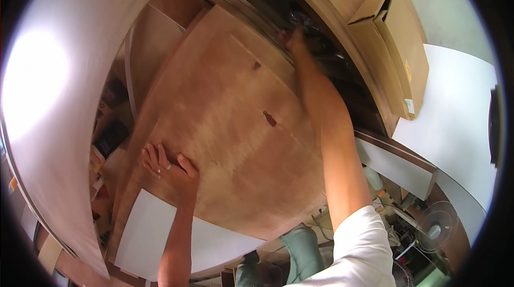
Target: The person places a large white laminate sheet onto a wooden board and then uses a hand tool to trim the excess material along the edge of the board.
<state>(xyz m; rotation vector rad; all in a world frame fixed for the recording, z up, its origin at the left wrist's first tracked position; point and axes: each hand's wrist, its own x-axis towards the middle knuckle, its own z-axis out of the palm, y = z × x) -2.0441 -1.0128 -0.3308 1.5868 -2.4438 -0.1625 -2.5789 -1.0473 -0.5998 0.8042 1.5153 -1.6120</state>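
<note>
A large brown wooden panel (214, 105) lies in front of me, with dark red marks on its face. My left hand (174, 169) rests flat on it near the left edge, fingers spread, a ring on one finger; it holds nothing. Under my left forearm a white board (144, 233) lies along the near edge of the panel. My right arm stretches far across the panel's right side. My right hand (292, 38) is at a dark recess beyond the panel, beside shiny, transparent-looking things (305, 22). Its fingers are blurred, so whether they grip anything is unclear.
An open cardboard box (391, 57) stands at the right, beside a white panel (455, 105). A fan (435, 231) and cluttered equipment sit at the lower right. A tall pale panel (69, 142) curves up on the left, with small items in the gap beside it.
</note>
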